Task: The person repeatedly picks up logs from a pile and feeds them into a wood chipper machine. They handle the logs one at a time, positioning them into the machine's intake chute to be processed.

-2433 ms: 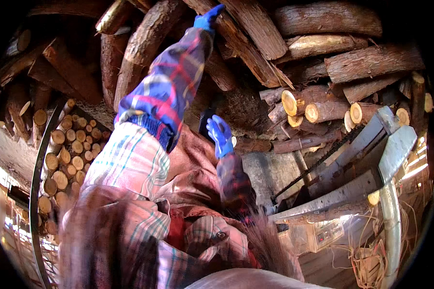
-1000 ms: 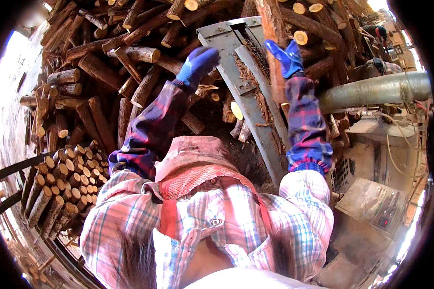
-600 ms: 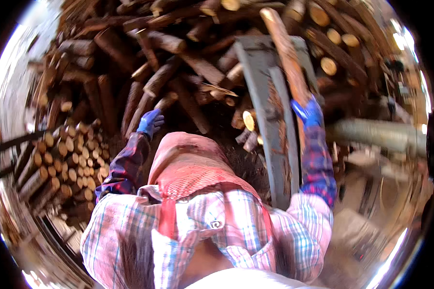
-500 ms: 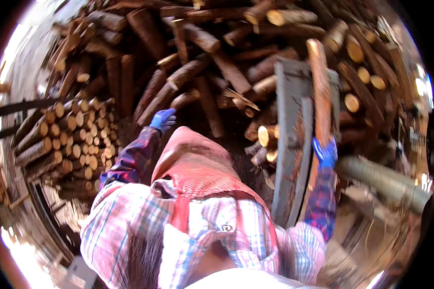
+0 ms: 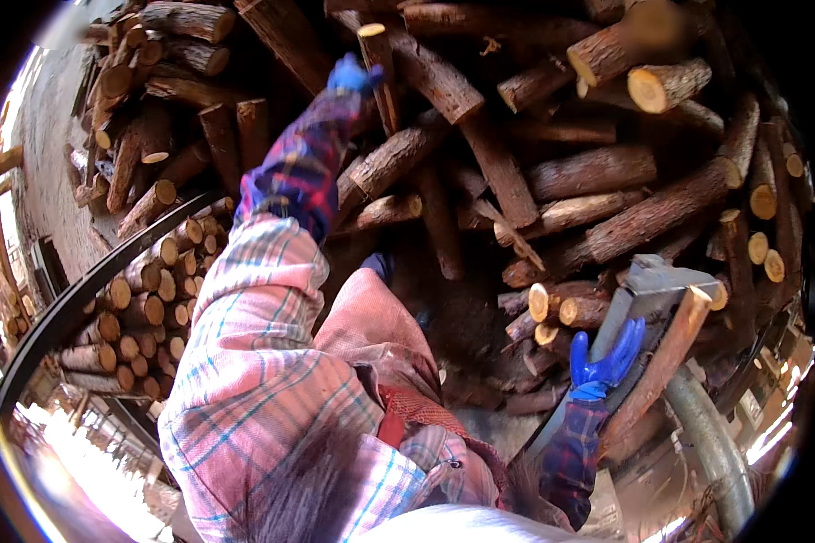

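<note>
My left hand (image 5: 354, 74), in a blue glove, is stretched far forward into the log pile. Its fingers look apart beside the upper end of a slim upright log (image 5: 385, 86); whether they touch it is unclear. My right hand (image 5: 608, 357), also gloved in blue, is open with thumb and fingers spread and nothing in the palm. It hovers over the grey metal trough (image 5: 647, 285), just left of a reddish-brown log (image 5: 658, 371) that lies slanted along the trough. My right forearm partly covers the trough's near part.
A heap of loose bark-covered logs (image 5: 598, 172) spreads across the front. Neatly stacked short logs (image 5: 140, 317) stand at the left behind a curved black bar (image 5: 91, 290). A thick grey pipe (image 5: 711, 443) runs at the lower right.
My left hand has reached forward and right to the slim log. My right hand has let go of the reddish-brown log and opened. The view has shifted as I lean forward.
</note>
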A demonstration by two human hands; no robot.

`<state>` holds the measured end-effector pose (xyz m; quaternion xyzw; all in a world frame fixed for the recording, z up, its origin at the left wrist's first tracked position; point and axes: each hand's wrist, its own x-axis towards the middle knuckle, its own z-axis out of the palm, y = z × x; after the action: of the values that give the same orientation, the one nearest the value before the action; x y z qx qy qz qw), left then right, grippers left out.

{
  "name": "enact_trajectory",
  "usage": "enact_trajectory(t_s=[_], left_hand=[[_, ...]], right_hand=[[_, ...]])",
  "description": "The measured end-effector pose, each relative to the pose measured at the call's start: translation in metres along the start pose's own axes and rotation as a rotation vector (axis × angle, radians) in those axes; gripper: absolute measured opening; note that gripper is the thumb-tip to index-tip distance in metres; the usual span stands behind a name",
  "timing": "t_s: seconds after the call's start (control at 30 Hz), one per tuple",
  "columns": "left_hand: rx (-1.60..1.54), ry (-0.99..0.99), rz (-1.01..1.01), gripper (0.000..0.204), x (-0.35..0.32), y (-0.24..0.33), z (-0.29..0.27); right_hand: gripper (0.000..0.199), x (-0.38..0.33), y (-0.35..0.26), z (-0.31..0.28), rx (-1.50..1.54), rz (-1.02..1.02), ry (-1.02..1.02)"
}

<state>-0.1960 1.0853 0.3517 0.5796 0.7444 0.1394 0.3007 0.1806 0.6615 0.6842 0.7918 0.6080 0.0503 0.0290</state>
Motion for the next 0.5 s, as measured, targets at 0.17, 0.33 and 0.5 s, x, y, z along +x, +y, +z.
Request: enact_trajectory(t_s=[0.17, 0.33, 0.5], left_hand=[[0.513, -0.19, 0.316, 0.073, 0.134, 0.006, 0.021], [0.86, -0.474, 0.349, 0.073, 0.164, -0.006, 0.027], [0.02, -0.383, 0.211, 0.081, 0.066, -0.025, -0.055]], right_hand=[[0.079, 0.021, -0.017, -0.008, -0.161, 0.035, -0.043], [0.077, 0.024, -0.019, 0.007, -0.156, -0.013, 0.011], [0.08, 0.008, -0.016, 0.004, -0.168, 0.131, -0.023]])
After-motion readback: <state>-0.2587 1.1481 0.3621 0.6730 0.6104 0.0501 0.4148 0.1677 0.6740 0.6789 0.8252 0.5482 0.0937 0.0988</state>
